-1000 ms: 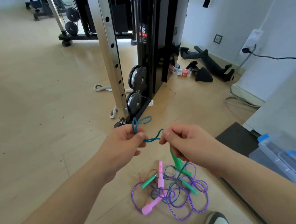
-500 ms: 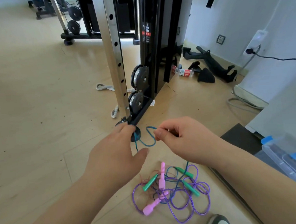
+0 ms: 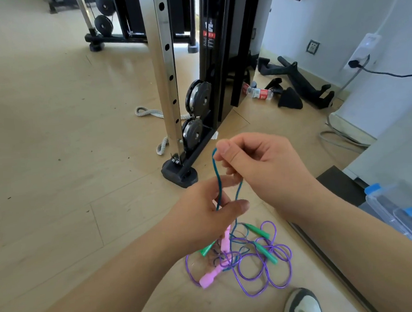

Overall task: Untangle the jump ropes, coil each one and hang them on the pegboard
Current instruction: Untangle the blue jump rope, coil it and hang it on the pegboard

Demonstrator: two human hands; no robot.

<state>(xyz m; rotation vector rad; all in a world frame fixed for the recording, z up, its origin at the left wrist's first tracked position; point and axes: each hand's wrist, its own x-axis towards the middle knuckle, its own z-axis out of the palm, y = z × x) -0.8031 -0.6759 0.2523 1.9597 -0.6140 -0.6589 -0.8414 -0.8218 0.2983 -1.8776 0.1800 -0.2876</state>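
The right hand (image 3: 258,167) pinches the teal rope (image 3: 217,177); just below that grip the left hand (image 3: 199,219) pinches it too. The tangle (image 3: 262,268) lies on the floor (image 3: 56,165) beneath both.

The right hand (image 3: 256,163) pinches the top of a teal rope (image 3: 217,174) loop, and the left hand (image 3: 201,216) grips its strands just below. On the floor (image 3: 56,165) beneath lie tangled purple rope (image 3: 282,264), pink handles (image 3: 209,278) and green handles (image 3: 265,252).
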